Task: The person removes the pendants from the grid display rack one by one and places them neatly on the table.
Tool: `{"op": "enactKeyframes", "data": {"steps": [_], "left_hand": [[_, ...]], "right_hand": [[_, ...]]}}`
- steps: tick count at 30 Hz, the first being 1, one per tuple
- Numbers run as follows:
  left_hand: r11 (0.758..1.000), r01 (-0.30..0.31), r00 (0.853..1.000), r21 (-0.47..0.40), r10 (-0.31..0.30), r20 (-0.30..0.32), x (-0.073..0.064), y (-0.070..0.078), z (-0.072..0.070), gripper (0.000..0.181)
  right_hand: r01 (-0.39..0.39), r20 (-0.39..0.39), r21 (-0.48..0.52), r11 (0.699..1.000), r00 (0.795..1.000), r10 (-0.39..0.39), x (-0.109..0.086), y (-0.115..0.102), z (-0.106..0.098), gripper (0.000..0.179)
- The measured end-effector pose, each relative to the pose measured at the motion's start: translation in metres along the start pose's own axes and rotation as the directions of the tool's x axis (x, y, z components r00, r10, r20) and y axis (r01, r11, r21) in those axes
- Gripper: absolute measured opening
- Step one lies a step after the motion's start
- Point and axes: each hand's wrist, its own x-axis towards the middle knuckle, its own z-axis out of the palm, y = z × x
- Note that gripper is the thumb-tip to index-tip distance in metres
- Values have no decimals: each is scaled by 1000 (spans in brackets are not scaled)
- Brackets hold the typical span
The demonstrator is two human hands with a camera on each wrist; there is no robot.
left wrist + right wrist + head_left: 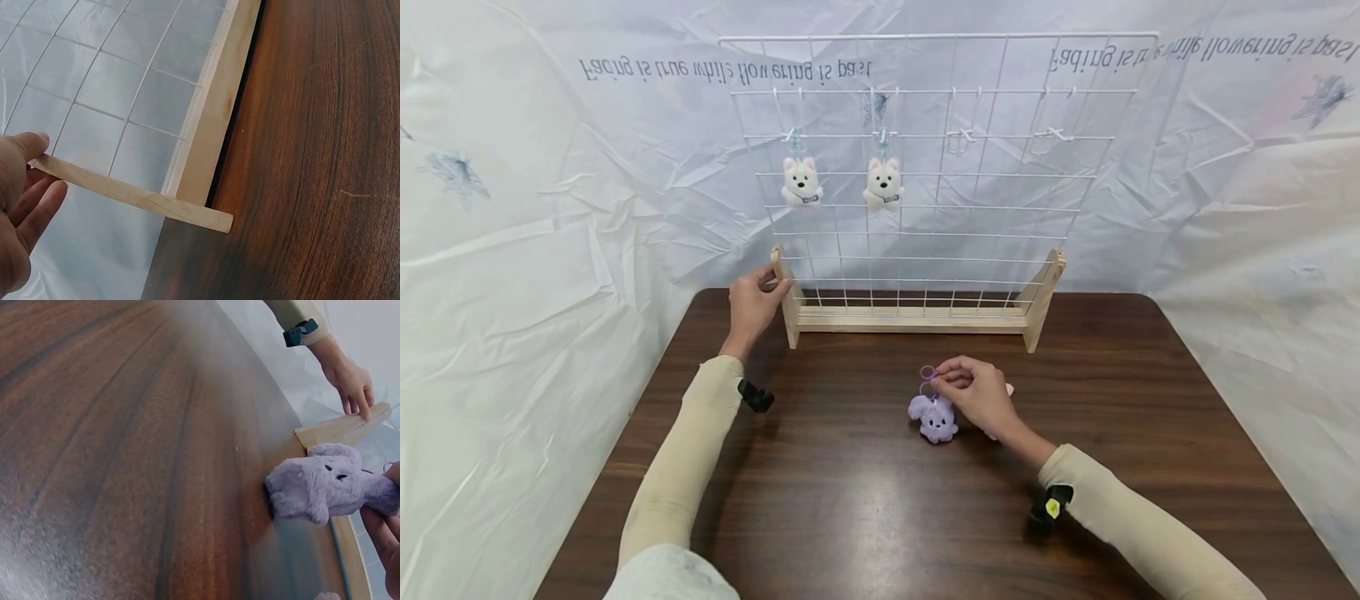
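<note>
The right hand (pixel 976 393) pinches the purple plush (pixel 937 423) by its top, in front of the rack (pixel 910 320): probably light and squashy (its ring (pixel 928 379) likely stiffer), best held there. The left hand (pixel 755 305) grips the rack's wooden side (pixel 131 192).

The head view looks forward and down across the table (pixel 850 517); the left wrist view faces the wooden stand (pixel 134 193) closely, the right, turned sideways, the purple plush (pixel 325 485); all three share the stand
</note>
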Motion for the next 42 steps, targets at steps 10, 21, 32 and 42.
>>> {"op": "enactKeyframes", "data": {"steps": [10, 21, 32, 42], "left_hand": [[1000, 4, 1000, 7, -4, 1, 0, 1, 0, 39], [1000, 15, 1000, -7, -15, 15, -1, -1, 0, 40], [1000, 21, 1000, -12, -21, 17, -1, -1, 0, 39], [1000, 11, 1000, 3, -11, 15, -1, 1, -1, 40]], "right_hand": [[-55, 18, -42, 998, 998, 56, 1, 4, 3, 13], [-72, 29, -171, 983, 996, 78, 6, 5, 5, 11], [-88, 45, -247, 965, 994, 102, 13, 14, 6, 9], [-90, 62, -292, 952, 992, 113, 19, 17, 7, 9]]}}
